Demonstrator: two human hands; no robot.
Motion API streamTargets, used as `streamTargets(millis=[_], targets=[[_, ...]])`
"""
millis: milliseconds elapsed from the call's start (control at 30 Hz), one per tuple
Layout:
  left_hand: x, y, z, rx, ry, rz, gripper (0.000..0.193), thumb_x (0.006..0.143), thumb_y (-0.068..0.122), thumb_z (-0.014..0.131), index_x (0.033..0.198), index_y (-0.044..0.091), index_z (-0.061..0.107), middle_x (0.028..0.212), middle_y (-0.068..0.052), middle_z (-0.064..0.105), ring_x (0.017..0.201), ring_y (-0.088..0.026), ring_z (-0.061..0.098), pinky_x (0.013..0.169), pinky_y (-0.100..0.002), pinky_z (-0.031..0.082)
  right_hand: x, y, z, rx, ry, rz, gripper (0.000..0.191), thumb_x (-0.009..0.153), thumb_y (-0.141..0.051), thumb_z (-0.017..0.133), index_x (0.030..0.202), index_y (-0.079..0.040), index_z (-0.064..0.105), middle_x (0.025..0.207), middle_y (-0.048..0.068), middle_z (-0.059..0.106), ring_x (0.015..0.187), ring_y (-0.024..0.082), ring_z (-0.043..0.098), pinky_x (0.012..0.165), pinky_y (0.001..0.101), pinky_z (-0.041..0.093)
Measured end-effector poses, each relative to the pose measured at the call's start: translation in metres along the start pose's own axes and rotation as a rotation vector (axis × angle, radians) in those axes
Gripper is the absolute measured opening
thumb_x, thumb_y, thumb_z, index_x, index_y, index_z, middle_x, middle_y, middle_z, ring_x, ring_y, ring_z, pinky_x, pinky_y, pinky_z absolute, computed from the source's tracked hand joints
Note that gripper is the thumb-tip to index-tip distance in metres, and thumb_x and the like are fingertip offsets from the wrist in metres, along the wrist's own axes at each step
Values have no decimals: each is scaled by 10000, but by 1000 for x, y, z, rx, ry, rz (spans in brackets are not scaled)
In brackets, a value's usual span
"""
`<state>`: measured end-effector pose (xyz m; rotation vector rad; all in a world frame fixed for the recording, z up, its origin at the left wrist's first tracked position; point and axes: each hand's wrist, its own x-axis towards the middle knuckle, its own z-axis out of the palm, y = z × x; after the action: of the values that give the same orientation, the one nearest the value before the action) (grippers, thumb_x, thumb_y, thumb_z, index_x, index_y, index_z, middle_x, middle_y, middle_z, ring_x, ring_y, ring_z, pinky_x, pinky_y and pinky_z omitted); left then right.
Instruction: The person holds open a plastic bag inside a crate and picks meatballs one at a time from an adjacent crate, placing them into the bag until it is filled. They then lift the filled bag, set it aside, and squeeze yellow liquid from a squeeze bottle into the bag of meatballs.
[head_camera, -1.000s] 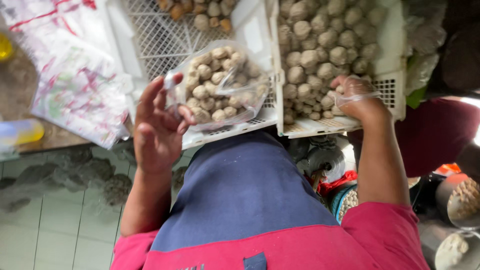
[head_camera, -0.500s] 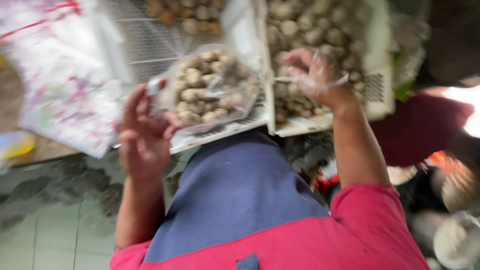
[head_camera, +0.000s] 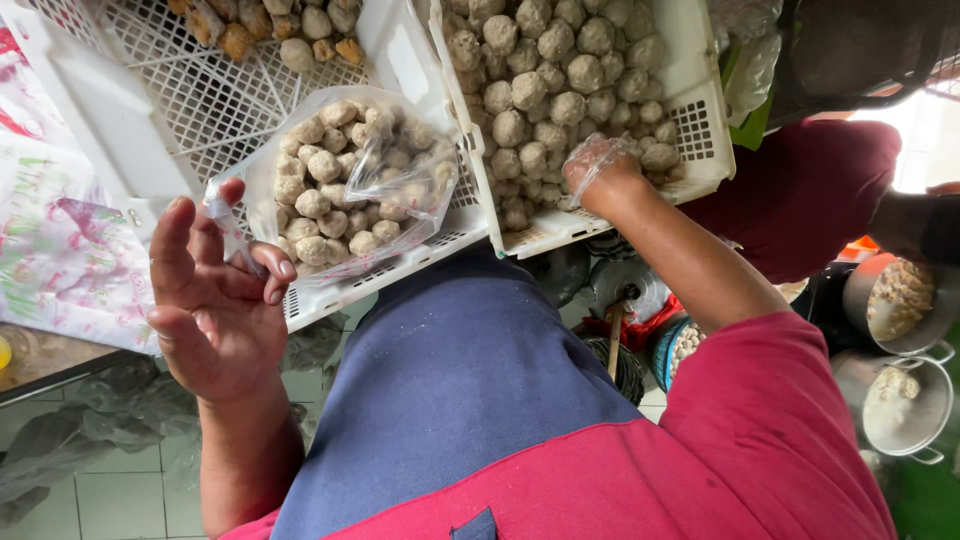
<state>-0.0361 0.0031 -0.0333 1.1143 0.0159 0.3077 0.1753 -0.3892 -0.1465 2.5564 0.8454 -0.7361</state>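
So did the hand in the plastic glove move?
Yes. The right hand slid from the crate's outer corner inward across the balls, toward the bag.

Two white slatted crates (head_camera: 700, 120), side by side. One clear bag of meatballs (head_camera: 350, 190) at the left crate's near edge. Two metal pots (head_camera: 905, 300) right of the crates. Two hands (head_camera: 215, 300).

A pale grey tiled floor (head_camera: 120, 495) lies below. On it sit crumpled grey plastic bags (head_camera: 95, 420) and two round silver metal pots (head_camera: 905, 400) with pale food inside. Higher up, a brown table top (head_camera: 40, 355) holds a white flowery plastic sheet (head_camera: 60, 250).
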Motion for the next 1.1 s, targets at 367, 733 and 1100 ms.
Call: streamTargets(millis=[367, 733, 1100], targets=[[-1, -5, -6, -82, -13, 9, 796, 1053, 680, 596, 1617, 151, 403, 1577, -203, 424, 930, -213, 650, 728, -235, 457, 4, -6, -12, -118, -121, -124, 185, 888, -184, 646, 960, -120, 804, 1150, 141, 751, 1176, 335, 631, 1080, 633, 390], [15, 6, -4, -100, -75, -9, 867, 1034, 630, 633, 1651, 91, 349, 1627, -190, 395, 967, -163, 647, 723, -207, 403, -10, -79, -141, 862, 279, -514, 309, 966, -229, 711, 1239, -90, 671, 1225, 201, 668, 1103, 299, 648, 901, 441, 555], [8, 6, -11, -127, -47, 13, 823, 1037, 613, 633, 1641, 111, 387, 1640, -210, 386, 967, -189, 645, 746, -225, 430, 20, -84, -137, 705, 714, -439, 167, 1044, -22, 597, 1195, -18, 669, 1163, 195, 718, 931, 282, 709, 767, 377, 594]])
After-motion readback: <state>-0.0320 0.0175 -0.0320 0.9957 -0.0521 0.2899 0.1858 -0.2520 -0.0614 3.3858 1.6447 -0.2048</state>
